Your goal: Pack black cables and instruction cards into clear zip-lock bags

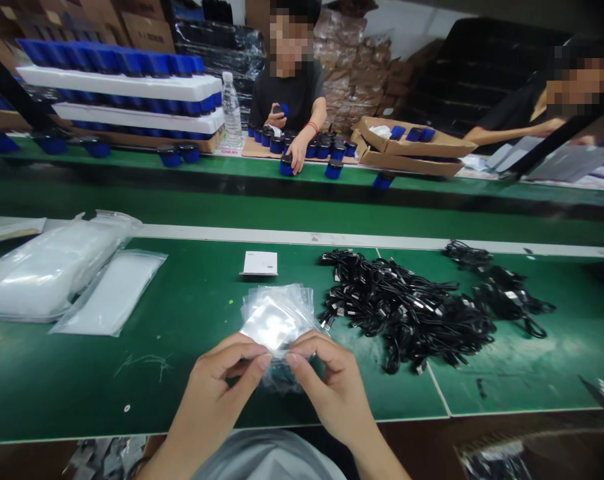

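Note:
My left hand [227,373] and my right hand [327,380] meet over the green table's near edge, each pinching one side of a small clear plastic bag [269,327]. Something dark shows inside the bag below my fingertips. Under it lies a small stack of the same clear bags [282,300]. A big heap of coiled black cables [402,300] lies just right of my right hand. A small white card [260,263] rests on the table beyond the bags.
Large clear plastic packs [57,270] lie at the left. A second, smaller cable pile [502,287] sits far right. Across the green conveyor [302,217], a person handles blue-black round parts [317,147]; white trays of blue parts [122,87], a water bottle [231,110] and cardboard boxes [412,150] stand there.

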A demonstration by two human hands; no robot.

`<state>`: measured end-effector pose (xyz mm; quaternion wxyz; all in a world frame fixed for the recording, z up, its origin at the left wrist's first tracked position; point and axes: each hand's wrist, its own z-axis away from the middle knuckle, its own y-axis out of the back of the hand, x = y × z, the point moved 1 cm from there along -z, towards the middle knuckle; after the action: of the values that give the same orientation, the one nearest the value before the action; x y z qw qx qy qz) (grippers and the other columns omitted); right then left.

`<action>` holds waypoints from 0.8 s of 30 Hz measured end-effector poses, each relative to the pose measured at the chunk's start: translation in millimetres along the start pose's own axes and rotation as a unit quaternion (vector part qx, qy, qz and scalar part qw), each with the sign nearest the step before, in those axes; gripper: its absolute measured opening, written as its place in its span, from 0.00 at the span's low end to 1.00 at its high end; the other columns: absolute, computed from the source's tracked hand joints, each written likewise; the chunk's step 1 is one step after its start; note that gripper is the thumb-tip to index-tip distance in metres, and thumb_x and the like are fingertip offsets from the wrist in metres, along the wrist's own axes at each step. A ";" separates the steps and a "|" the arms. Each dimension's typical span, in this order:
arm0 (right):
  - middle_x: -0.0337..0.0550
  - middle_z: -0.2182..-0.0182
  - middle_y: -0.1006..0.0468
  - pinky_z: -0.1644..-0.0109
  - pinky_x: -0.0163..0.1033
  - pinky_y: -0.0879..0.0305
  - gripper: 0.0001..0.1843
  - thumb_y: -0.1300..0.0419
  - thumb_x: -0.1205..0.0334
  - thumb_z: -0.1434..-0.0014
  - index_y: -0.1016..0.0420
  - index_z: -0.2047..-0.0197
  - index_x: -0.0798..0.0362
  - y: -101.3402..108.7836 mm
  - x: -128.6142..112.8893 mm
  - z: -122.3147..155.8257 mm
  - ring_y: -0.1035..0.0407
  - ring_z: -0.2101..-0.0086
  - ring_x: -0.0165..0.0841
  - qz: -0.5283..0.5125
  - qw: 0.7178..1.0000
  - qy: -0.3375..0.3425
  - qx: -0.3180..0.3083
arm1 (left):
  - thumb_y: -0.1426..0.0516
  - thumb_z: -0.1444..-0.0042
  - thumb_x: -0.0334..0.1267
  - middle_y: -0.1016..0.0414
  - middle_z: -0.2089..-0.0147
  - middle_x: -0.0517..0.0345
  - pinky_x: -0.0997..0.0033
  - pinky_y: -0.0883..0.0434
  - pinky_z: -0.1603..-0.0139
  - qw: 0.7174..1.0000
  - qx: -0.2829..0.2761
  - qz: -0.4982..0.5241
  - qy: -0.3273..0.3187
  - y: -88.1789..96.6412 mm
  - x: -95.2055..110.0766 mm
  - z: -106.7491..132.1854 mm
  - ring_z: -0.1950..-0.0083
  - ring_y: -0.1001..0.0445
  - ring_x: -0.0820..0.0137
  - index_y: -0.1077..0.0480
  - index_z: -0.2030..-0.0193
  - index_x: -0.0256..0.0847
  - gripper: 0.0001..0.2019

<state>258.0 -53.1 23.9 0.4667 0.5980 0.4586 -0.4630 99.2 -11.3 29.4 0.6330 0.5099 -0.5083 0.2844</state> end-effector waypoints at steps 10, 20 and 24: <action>0.38 0.77 0.28 0.67 0.35 0.38 0.07 0.41 0.66 0.45 0.27 0.74 0.54 -6.3 1.2 -1.3 0.34 0.73 0.30 0.011 0.999 -0.034 -0.009 | 0.42 0.48 0.38 0.26 0.72 0.60 0.82 0.30 0.77 1.000 0.004 0.008 0.017 -5.0 1.2 1.9 0.74 0.28 0.74 0.25 0.73 0.41 0.07; 0.39 0.78 0.22 0.72 0.34 0.36 0.05 0.36 0.61 0.51 0.21 0.72 0.53 -10.5 9.9 -2.8 0.31 0.76 0.31 -0.065 0.987 -0.150 0.005 | 0.42 0.48 0.43 0.21 0.72 0.58 0.78 0.28 0.70 0.995 0.043 0.041 0.082 2.2 -7.3 0.5 0.70 0.24 0.69 0.23 0.73 0.40 0.10; 0.35 0.81 0.28 0.75 0.32 0.38 0.09 0.35 0.57 0.52 0.26 0.74 0.54 -13.7 11.6 -2.5 0.36 0.79 0.26 -0.118 0.974 -0.188 -0.044 | 0.41 0.49 0.46 0.19 0.70 0.57 0.75 0.27 0.66 0.981 0.068 0.101 0.150 5.3 -11.4 -0.9 0.67 0.22 0.67 0.24 0.68 0.39 0.12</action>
<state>246.6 -47.3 11.0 0.5124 0.4214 0.4496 -0.5981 91.1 -7.0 20.7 0.6338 0.4491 -0.4361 0.4543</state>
